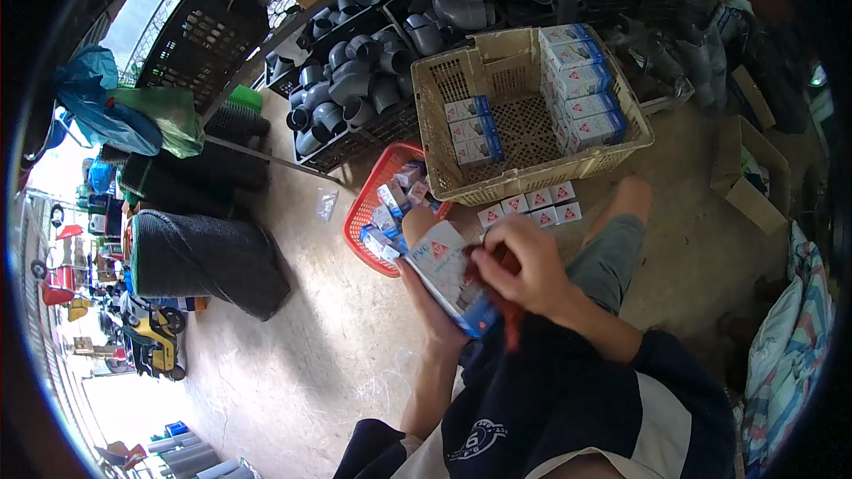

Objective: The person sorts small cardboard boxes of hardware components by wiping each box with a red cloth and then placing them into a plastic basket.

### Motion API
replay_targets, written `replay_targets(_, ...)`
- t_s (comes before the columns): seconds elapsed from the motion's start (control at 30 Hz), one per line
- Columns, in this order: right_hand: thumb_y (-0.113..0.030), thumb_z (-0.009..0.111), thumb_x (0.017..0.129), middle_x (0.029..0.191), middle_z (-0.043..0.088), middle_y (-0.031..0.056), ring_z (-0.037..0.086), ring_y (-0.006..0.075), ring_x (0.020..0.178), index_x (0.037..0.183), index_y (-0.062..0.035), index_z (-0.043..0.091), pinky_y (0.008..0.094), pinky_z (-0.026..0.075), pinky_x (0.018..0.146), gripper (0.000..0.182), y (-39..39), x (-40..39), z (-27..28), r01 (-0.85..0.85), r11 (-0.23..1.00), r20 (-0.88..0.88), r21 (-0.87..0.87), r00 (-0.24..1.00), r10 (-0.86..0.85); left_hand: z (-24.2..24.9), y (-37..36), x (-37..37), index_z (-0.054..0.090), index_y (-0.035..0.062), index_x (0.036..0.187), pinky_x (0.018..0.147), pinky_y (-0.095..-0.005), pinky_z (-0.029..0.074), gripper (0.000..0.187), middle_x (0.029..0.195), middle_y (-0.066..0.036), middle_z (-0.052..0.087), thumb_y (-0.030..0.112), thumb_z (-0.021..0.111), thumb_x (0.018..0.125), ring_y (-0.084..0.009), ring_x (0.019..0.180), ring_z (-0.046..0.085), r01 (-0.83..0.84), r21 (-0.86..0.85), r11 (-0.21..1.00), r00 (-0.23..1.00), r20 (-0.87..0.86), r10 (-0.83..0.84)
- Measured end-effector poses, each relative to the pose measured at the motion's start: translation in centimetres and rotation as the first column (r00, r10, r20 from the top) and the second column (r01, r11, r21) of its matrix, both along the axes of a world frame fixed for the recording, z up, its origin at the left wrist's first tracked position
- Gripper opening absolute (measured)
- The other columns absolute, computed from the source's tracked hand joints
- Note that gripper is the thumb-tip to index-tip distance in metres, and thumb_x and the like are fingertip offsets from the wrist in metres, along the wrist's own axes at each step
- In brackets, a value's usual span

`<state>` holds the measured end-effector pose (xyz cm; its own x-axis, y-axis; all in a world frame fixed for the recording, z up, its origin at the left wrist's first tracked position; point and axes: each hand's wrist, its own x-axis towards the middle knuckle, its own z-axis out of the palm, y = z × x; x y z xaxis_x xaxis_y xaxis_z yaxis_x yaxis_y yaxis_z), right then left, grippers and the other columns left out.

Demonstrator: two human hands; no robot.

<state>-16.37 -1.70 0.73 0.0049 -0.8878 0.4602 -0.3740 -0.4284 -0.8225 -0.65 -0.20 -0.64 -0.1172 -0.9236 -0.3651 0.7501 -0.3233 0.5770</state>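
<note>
My left hand (429,306) is closed around a white and blue printed carton (441,268), gripping it from below and the side, with its lettered face tilted up. Over that face, my right hand (528,266) is closed on a dark red cloth (509,318), partly hidden by the fingers and blurred. A red plastic basket (357,215) with loose small boxes stands just beyond my left hand. Ahead lies a beige plastic crate (448,179), with stacked cartons (581,80) along its right side and a shorter row (473,130) on its left.
Several small white boxes (540,200) lie on the floor before the crate. Grey pipe elbows (351,84) fill black crates behind. A rolled dark mesh (204,257) stands left; an open cardboard box (750,173) sits right. A small plastic bag (327,204) lies near the basket.
</note>
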Motion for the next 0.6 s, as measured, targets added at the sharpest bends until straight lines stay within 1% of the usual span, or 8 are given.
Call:
replay_targets(0.1, -0.015, 0.075, 0.084, 0.082, 0.059, 0.0097, 0.059, 0.028, 0.077, 0.087, -0.0042, 0.059, 0.0376, 0.046, 0.072, 0.02, -1.3, -1.8, 1.3, 0.045, 0.987, 0.213, 0.156, 0.974, -0.078, -0.4, 1.9, -0.9, 0.048, 0.0026, 0.141, 0.089, -0.0349, 0.055, 0.093, 0.118, -0.013, 0.066, 0.077, 0.054, 0.087, -0.0226, 0.107, 0.065, 0.04, -0.075, 0.996, 0.955, 0.297, -0.016)
replay_targets(0.13, -0.015, 0.075, 0.084, 0.081, 0.058, 0.0098, 0.059, 0.0275, 0.076, 0.087, -0.0038, 0.059, 0.0373, 0.046, 0.072, 0.02, -1.4, -2.5, 2.3, 0.048, 0.976, 0.277, 0.212, 0.955, -0.107, -0.8, 1.1, 0.0, 0.042, -0.0014, 0.147, 0.094, -0.0343, 0.052, 0.11, 0.123, -0.015, 0.065, 0.074, 0.074, 0.073, -0.0226, 0.111, 0.065, 0.25, -0.265, 0.931, 0.806, 0.59, -0.049)
replay_targets(0.23, -0.01, 0.077, 0.081, 0.083, 0.06, 0.0069, 0.058, 0.0243, 0.074, 0.087, -0.0048, 0.06, 0.035, 0.046, 0.071, 0.019, -1.7, -3.6, 4.8, -0.287, 0.954, 0.044, -0.09, 0.955, 0.292, 0.1, 0.1, 0.0, 0.039, -0.0046, 0.148, 0.095, -0.0356, 0.05, 0.122, 0.125, -0.017, 0.065, 0.068, 0.085, 0.061, -0.0222, 0.109, 0.065, 0.457, -0.312, 0.833, 0.616, 0.787, -0.043)
replay_targets(0.27, -0.014, 0.078, 0.081, 0.083, 0.059, 0.0065, 0.057, 0.0259, 0.075, 0.087, -0.006, 0.059, 0.0368, 0.046, 0.071, 0.021, -1.5, -3.1, 5.5, -0.378, 0.922, -0.048, -0.082, 0.926, 0.375, -0.5, 0.1, 0.5, 0.045, -0.0062, 0.142, 0.093, -0.0374, 0.051, 0.121, 0.12, -0.018, 0.066, 0.064, 0.09, 0.055, -0.0232, 0.106, 0.066, 0.469, -0.259, 0.845, 0.544, 0.838, -0.045)
replay_targets(0.37, -0.023, 0.073, 0.087, 0.085, 0.056, 0.0091, 0.057, 0.0275, 0.079, 0.089, -0.0056, 0.058, 0.0398, 0.046, 0.072, 0.023, -1.8, -2.0, 3.4, -0.291, 0.955, -0.185, -0.065, 0.943, 0.275, -0.9, 0.0, 1.1, 0.051, -0.0066, 0.135, 0.091, -0.039, 0.051, 0.114, 0.116, -0.018, 0.066, 0.065, 0.089, 0.055, -0.0265, 0.106, 0.066, 0.517, -0.28, 0.809, 0.493, 0.87, -0.015)
replay_targets(0.4, -0.025, 0.073, 0.087, 0.086, 0.054, 0.0088, 0.056, 0.028, 0.082, 0.09, -0.0063, 0.057, 0.0405, 0.046, 0.074, 0.025, -2.1, -2.0, 3.0, -0.266, 0.964, -0.179, 0.009, 0.948, 0.264, -1.5, 0.2, 1.6, 0.054, -0.0078, 0.13, 0.09, -0.041, 0.052, 0.109, 0.113, -0.019, 0.066, 0.064, 0.089, 0.055, -0.0316, 0.106, 0.066, 0.551, -0.336, 0.764, 0.442, 0.894, 0.074)
replay_targets(0.5, -0.027, 0.074, 0.086, 0.086, 0.054, 0.0084, 0.056, 0.0278, 0.083, 0.09, -0.007, 0.057, 0.0399, 0.046, 0.075, 0.026, -2.5, -1.6, 1.2, -0.21, 0.971, -0.093, 0.111, 0.971, 0.221, -1.7, 1.4, 2.7, 0.053, -0.0095, 0.129, 0.091, -0.0427, 0.051, 0.108, 0.113, -0.022, 0.065, 0.063, 0.089, 0.057, -0.0362, 0.106, 0.066, 0.632, -0.318, 0.706, 0.366, 0.926, 0.09)
replay_targets(0.6, -0.028, 0.075, 0.085, 0.086, 0.054, 0.0088, 0.057, 0.0275, 0.082, 0.092, -0.0073, 0.058, 0.0389, 0.045, 0.073, 0.028, -1.3, -1.6, 1.7, -0.315, 0.949, -0.068, 0.008, 0.947, 0.315, -2.8, 2.1, 2.9, 0.052, -0.011, 0.131, 0.091, -0.0436, 0.051, 0.113, 0.111, -0.024, 0.065, 0.065, 0.088, 0.055, -0.0372, 0.104, 0.066, 0.555, -0.302, 0.775, 0.377, 0.922, 0.088)
